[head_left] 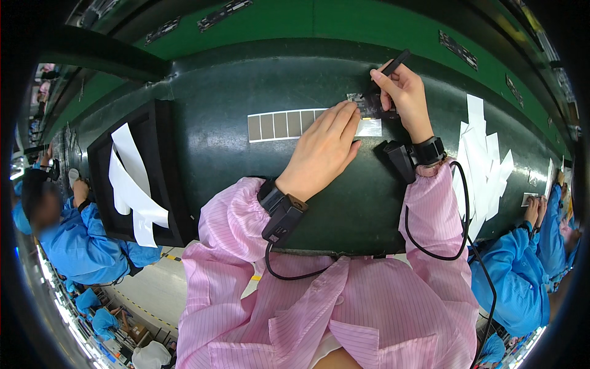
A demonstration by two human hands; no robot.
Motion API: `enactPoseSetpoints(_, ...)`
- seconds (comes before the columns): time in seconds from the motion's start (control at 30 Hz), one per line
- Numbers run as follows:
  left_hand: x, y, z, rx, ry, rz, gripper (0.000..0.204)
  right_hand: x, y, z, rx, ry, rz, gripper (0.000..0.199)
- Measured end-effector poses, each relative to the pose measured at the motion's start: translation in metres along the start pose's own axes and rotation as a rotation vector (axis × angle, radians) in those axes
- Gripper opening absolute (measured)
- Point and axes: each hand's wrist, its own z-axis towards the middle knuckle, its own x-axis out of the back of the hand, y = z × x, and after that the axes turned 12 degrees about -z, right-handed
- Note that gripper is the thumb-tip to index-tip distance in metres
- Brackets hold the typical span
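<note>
Black tray [167, 178]: far left on the tabletop [212, 190], holding white strips [147, 212].
Sticker strip [275, 126]: grey rectangles on white, partly covered by my left hand [324, 147].
Left hand: laid flat, fingers extended, grasping nothing I can see.
Circuit board [369, 108]: between my hands, at the left fingertips.
Right hand [405, 93]: closed around a black pen-like tool [398, 61].
Paper pile [476, 163]: white, far right.

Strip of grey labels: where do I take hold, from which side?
Probably its left end, approached from the left. The strip of grey labels lies flat and looks thin, so pinch the pale border there; that end is uncovered, while the left hand overlaps it farther right.
</note>
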Motion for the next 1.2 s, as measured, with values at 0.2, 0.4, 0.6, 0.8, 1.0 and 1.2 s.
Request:
enactPoseSetpoints(0.2,0.002,-0.001,0.007,-0.042,0.012,0.056,0.045,0.001,0.001,0.001,0.018,0.01,-0.046,0.016)
enactPoseSetpoints(0.4,0.004,-0.004,0.025,-0.081,-0.013,0.08,0.045,0.04,-0.003,-0.007,0.065,0.2,0.087,0.017)
enactPoseSetpoints(0.6,-0.002,-0.027,0.052,-0.2,-0.113,-0.072,0.051,0.056,0.007,-0.05,-0.018,0.202,0.104,0.016)
enactPoseSetpoints(0.8,0.001,-0.019,0.069,-0.182,-0.234,-0.061,0.05,0.072,0.021,-0.078,-0.076,0.295,0.251,0.016)
enactPoseSetpoints(1.0,0.032,-0.037,0.103,-0.243,-0.054,0.056,0.049,0.076,-0.003,-0.089,0.047,0.338,0.249,0.015)
enactPoseSetpoints(1.2,0.083,-0.1,0.115,0.026,0.319,0.613,0.067,0.07,-0.062,-0.129,0.369,0.43,0.005,0.01)
